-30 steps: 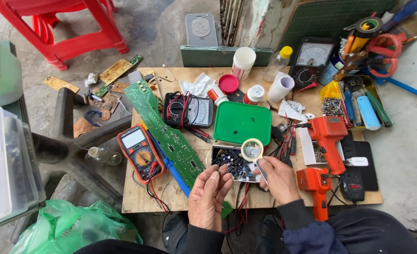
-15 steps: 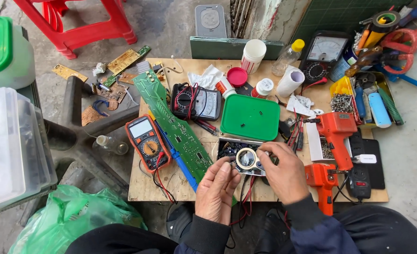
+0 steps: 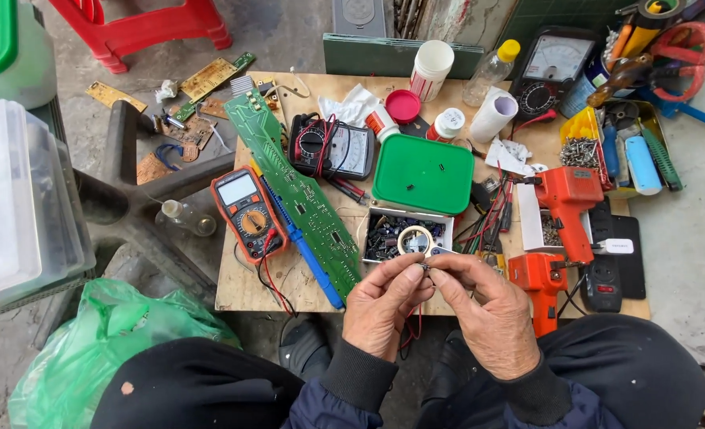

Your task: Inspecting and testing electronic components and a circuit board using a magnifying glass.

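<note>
While its long axis cannot be told, the small component [image 3: 426,268] sits pinched between left hand [image 3: 384,306] and right hand [image 3: 488,314], whose fingertips close on it at 12 o'clock.

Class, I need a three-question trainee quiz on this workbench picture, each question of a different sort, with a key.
1. True or false: the green lid lies on the floor.
2. What lies directly right of the orange multimeter? A) long green circuit board B) red stool C) green bag
3. Which hands pinch the tiny part?

Key
1. False; it lies on the wooden board.
2. A
3. Both, left hand and right hand.
</note>
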